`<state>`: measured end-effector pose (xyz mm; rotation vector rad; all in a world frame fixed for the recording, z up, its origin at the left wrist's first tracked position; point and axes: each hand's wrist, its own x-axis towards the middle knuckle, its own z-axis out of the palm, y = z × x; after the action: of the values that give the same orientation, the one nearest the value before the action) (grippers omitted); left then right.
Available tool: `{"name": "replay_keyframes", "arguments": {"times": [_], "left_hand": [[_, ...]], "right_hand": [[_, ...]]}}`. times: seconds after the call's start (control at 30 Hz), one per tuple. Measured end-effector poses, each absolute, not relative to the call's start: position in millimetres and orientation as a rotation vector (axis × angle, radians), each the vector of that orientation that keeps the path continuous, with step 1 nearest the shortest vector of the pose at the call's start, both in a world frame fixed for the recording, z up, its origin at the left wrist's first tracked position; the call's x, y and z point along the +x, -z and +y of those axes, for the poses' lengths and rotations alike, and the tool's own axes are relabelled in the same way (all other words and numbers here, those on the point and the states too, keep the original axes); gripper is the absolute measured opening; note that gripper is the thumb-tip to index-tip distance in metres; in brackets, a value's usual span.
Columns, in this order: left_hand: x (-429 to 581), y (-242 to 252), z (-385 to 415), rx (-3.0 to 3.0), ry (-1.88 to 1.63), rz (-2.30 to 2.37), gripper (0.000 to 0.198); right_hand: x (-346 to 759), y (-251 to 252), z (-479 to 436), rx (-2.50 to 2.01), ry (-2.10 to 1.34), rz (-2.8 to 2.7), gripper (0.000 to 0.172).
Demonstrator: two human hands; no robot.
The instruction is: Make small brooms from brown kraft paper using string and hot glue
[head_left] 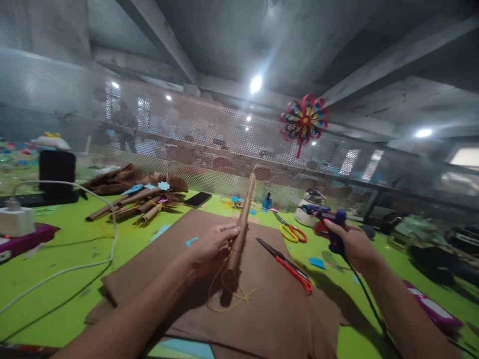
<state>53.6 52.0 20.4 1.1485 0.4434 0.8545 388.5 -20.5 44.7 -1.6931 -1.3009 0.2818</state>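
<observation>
My left hand point(213, 247) is closed on a brown paper tube point(242, 224), which tilts up and away from me. Yellow string point(234, 302) hangs in loops from its near end. Beneath lies a stack of brown paper sheets point(175, 239). A red-handled utility knife point(286, 265) rests on the paper, right of the tube. In my right hand point(354, 244) is a dark blue glue gun point(336, 224), its nozzle pointing left and its black cord trailing down past my forearm.
Yellow-and-red-handled scissors point(291, 232) and a white-and-black container point(310, 205) stand beyond the knife. A phone point(198, 199) and more paper rolls point(144, 202) lie at the back left. A white cable point(115, 224) with a charger point(17, 221) crosses the left. A perforated screen point(209, 149) borders the table.
</observation>
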Motion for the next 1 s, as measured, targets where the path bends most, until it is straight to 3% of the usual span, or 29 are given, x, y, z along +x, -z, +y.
{"name": "replay_keyframes", "arguments": {"times": [0.1, 0.3, 1.0], "left_hand": [[55, -22, 50, 1.129, -0.896, 0.424, 0.033], [55, -24, 46, 1.093, -0.857, 0.435, 0.028], [56, -24, 41, 1.047, -0.702, 0.440, 0.020]], "right_hand": [[339, -58, -47, -1.334, -0.552, -1.484, 0.048], [290, -49, -62, -1.351, -0.423, -1.722, 0.048], [302, -17, -46, -1.500, -0.277, -1.770, 0.055]]}}
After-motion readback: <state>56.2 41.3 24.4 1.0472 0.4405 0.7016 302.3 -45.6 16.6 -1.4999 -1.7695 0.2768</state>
